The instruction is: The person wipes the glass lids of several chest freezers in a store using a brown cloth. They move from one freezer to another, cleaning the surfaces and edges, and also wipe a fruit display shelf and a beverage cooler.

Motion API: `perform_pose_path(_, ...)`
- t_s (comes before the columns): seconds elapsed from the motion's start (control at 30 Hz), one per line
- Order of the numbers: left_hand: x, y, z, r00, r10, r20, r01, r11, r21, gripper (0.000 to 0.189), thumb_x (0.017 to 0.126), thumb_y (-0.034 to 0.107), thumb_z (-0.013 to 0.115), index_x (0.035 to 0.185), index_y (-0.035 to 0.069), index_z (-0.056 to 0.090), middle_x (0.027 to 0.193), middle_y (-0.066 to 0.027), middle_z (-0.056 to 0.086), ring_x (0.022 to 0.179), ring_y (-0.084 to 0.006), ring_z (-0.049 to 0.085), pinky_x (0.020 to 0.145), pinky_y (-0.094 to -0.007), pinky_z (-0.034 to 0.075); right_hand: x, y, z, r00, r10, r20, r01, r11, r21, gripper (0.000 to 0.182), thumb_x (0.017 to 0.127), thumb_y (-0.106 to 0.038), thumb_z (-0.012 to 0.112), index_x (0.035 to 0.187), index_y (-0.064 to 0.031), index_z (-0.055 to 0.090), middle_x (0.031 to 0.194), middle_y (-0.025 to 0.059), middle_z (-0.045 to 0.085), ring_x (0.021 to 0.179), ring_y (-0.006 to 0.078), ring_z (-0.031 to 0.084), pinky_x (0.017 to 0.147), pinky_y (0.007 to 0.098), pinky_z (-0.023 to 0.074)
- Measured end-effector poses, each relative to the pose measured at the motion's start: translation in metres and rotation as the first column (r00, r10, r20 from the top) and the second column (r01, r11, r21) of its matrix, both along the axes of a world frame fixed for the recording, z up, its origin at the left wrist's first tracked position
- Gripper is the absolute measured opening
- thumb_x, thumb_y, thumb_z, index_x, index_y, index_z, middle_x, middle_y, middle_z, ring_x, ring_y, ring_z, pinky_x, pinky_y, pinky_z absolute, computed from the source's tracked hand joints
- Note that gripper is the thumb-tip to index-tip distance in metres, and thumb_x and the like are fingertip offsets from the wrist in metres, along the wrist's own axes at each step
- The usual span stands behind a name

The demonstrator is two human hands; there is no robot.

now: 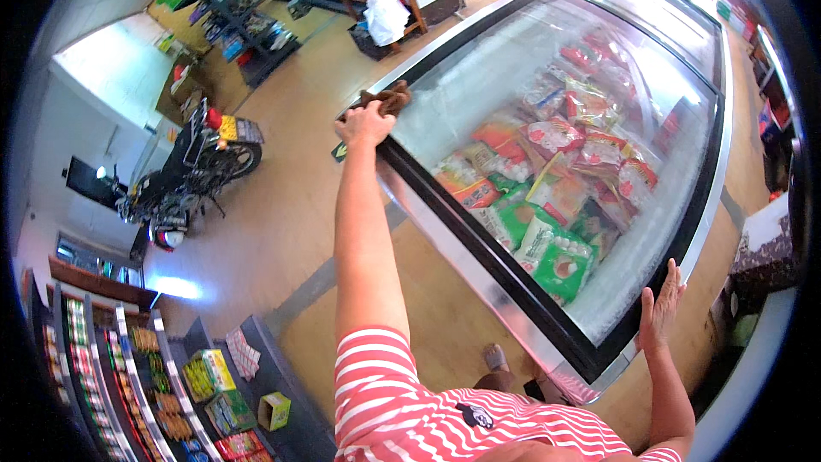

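Note:
A long chest freezer with a glass top (449, 90) and a black frame stretches away in front of me. My left hand (365, 123) presses a brown cloth (388, 100) onto the frame's left corner. On the frame's near right corner rests my right hand (660, 308), its fingers spread and nothing in them. Beneath the glass lie several bags of frozen food, among them a green bag (564, 267) and a red-and-white bag (555, 135). Frost whitens the inner walls around them.
A motorcycle (192, 167) is parked on the tiled floor to the left. At lower left stand shop shelves with packaged goods and a yellow-green box (274, 410). Farther back are a dark display rack (250, 32) and a wooden stand (410, 0) with a white plastic bag (385, 19).

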State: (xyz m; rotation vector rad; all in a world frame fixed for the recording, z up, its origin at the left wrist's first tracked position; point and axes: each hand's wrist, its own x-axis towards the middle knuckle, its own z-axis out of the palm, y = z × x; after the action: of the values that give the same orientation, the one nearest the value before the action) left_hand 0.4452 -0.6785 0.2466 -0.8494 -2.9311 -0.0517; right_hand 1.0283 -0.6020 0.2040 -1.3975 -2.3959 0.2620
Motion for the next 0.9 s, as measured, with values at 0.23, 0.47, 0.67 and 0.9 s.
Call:
perform_pose_path(0.23,0.006,0.020,-0.003,0.989,0.081,-0.121,-0.086,0.996,-0.034,0.038,0.073,0.032,0.040,0.105,0.015,0.050,0.103,-0.0110,0.055,0.104,-0.0279,0.044,0.087,-0.0556,0.023,-0.007,-0.009,0.019,0.999,-0.028,0.037,0.030,0.998,-0.051,0.063,0.084,-0.044,0.032,0.129,-0.0043,0.016,0.133,0.0087,0.021,0.125,0.0240,0.014,0.101,0.0383,0.0025)
perform_pose_path(0.47,0.088,0.055,-0.041,0.944,-0.298,-0.143,0.319,0.935,0.156,0.037,0.068,0.033,0.046,0.098,0.012,0.050,0.093,-0.0159,0.055,0.091,-0.0348,0.049,0.071,-0.0607,0.033,-0.010,-0.006,0.011,0.997,0.000,0.078,0.000,1.000,0.001,0.063,0.084,-0.040,0.035,0.128,-0.0002,0.017,0.133,0.0114,0.022,0.125,0.0261,0.016,0.101,0.0390,0.0035)
perform_pose_path(0.67,0.286,0.076,-0.027,0.641,-0.747,-0.175,0.767,0.621,0.159,0.048,0.065,0.038,0.053,0.106,0.014,0.047,0.095,-0.0128,0.048,0.093,-0.0301,0.044,0.071,-0.0547,0.035,-0.012,-0.005,0.008,1.000,-0.022,0.002,0.022,1.000,-0.009,0.064,0.085,-0.044,0.031,0.128,0.0019,0.017,0.132,0.0137,0.023,0.124,0.0262,0.017,0.101,0.0379,0.0056)
perform_pose_path(0.9,0.413,0.013,-0.016,0.236,-0.959,-0.153,0.945,0.191,0.264,0.049,0.058,0.029,0.059,0.104,0.011,0.054,0.087,-0.0123,0.048,0.085,-0.0279,0.044,0.071,-0.0474,0.032,-0.010,-0.003,0.003,0.978,-0.001,-0.209,0.000,1.000,-0.006,0.052,0.086,-0.032,0.031,0.128,-0.0014,0.020,0.129,0.0155,0.029,0.123,0.0273,0.021,0.100,0.0396,0.0063)
